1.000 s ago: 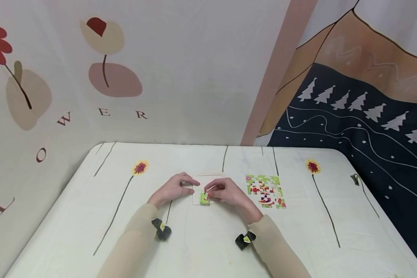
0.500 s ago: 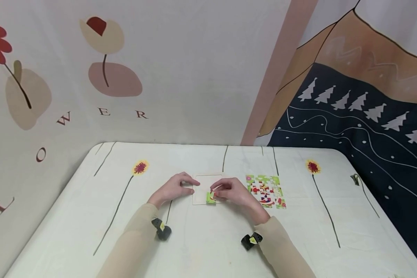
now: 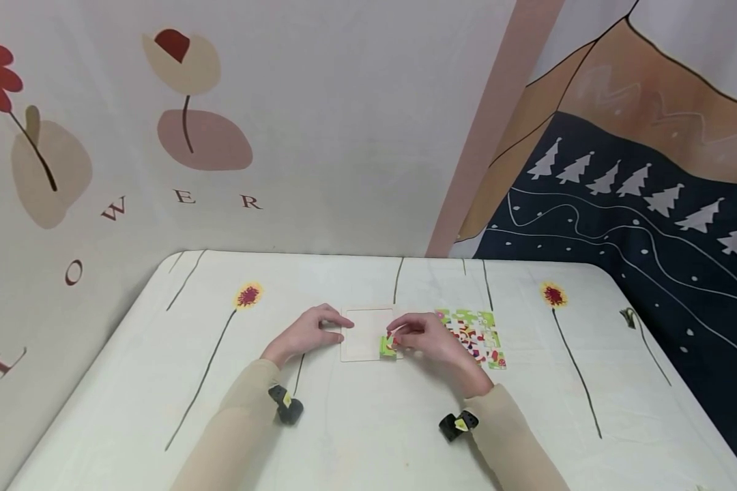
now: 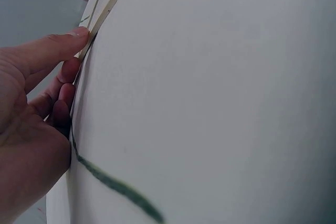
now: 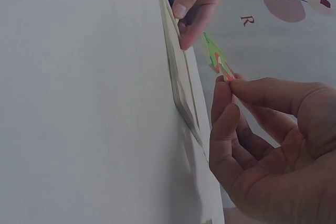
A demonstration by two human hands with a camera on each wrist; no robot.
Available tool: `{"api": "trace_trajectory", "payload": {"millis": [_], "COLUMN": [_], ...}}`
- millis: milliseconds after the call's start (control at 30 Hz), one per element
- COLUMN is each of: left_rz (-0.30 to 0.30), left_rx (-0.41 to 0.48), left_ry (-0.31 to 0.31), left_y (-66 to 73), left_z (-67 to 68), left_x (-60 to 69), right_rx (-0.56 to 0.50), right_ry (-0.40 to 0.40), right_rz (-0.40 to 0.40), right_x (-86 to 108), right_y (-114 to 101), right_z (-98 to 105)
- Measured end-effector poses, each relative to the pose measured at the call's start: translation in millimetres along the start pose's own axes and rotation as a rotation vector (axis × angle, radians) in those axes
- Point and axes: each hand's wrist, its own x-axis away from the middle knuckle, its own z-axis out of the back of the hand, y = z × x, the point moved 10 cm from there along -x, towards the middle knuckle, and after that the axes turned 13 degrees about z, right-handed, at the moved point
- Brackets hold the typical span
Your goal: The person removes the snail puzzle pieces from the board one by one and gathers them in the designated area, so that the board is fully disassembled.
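Observation:
A flat, pale square puzzle tray (image 3: 362, 334) lies on the table before me, its bare inside showing. My left hand (image 3: 310, 331) holds its left edge, with the thumb (image 4: 71, 43) against the rim and a fingertip over the tray. My right hand (image 3: 426, 337) pinches a green, red and white jigsaw piece (image 3: 387, 346) between thumb and fingers, raised just above the tray's right side. In the right wrist view the piece (image 5: 218, 59) stands tilted, apart from the tray. Behind my right hand, partly covered by it, lies a group of joined jigsaw pieces (image 3: 475, 324).
A white cloth printed with flowers (image 3: 553, 294) and thin stems covers the table (image 3: 356, 436). Printed curtains (image 3: 344, 136) hang along its back and sides. Each wrist wears a small black camera (image 3: 288, 409).
My right hand has moved to the right over the tray, carrying the jigsaw piece, and covers more of the joined pieces. The left hand has stayed still at the tray's edge.

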Motion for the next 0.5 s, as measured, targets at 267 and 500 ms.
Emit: {"api": "trace_trajectory", "payload": {"millis": [267,500], "left_rz": [-0.001,-0.008], "left_rx": [0.005,0.011], "left_ry": [-0.001,0.003], "left_y": [0.5,1.2], "left_z": [0.0,0.2], "left_x": [0.9,0.7], "right_rx": [0.017,0.032], "right_ry": [0.018,0.056], "right_rz": [-0.008,-0.03], "right_x": [10.1,19.4], "right_y": [0.5,1.6], "right_z": [16.1,31.7]}}
